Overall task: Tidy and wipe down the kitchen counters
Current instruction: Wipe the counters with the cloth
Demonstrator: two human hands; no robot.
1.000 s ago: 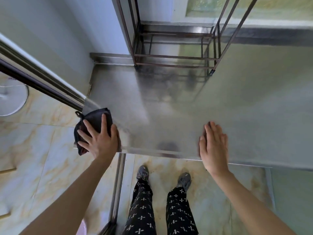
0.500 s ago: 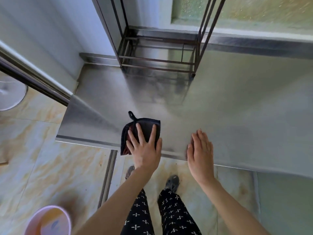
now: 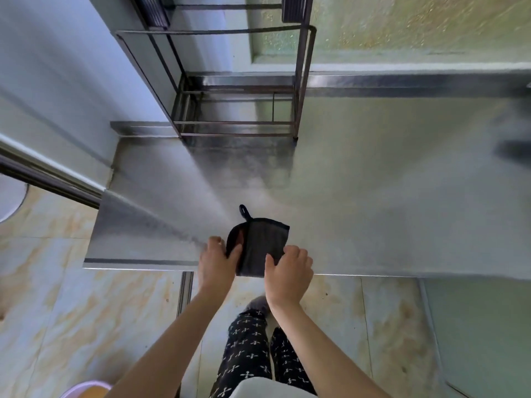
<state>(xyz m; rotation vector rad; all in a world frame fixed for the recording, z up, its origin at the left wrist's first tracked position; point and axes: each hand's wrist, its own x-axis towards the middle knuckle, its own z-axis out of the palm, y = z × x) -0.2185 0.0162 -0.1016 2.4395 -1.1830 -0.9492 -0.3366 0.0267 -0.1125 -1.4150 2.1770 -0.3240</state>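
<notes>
Dark grey folded cloth with a black hanging loop (image 3: 263, 245): at the front edge of the brushed stainless-steel counter (image 3: 373, 196), loop pointing away toward the wall, lower end reaching just past the edge. Left flap curling up and open. Flat on the steel or lifted off it: cannot tell.

Gripped from both sides. Left hand (image 3: 215, 262) with fingers curled, thumb pinching the curled left flap. Right hand (image 3: 288, 271) clenched on the lower right edge, fingertips tucked out of sight behind the knuckles.

Counter sheen matte and smeary, with a raised steel lip along the back and left walls. Blurred dark patch at far right edge (image 3: 511, 133), cut off, not identifiable.

Thin dark metal tube rack (image 3: 238, 110) standing in the back left corner, upper part cropped by the frame. Frosted greenish window pane (image 3: 402, 24) behind, pale blue wall to the left.

Dark metal door frame (image 3: 48, 179) running diagonally at left. Below it, glossy beige marbled floor tiles (image 3: 57, 282), with a steel floor track (image 3: 185, 291) under the counter edge. White round object (image 3: 11, 202) at left edge, mostly cut off. Pink plastic basin rim (image 3: 86, 390) at bottom, barely in frame.

Black trousers with white cross print (image 3: 247, 354) and one grey shoe (image 3: 257, 304) visible below the hands.
</notes>
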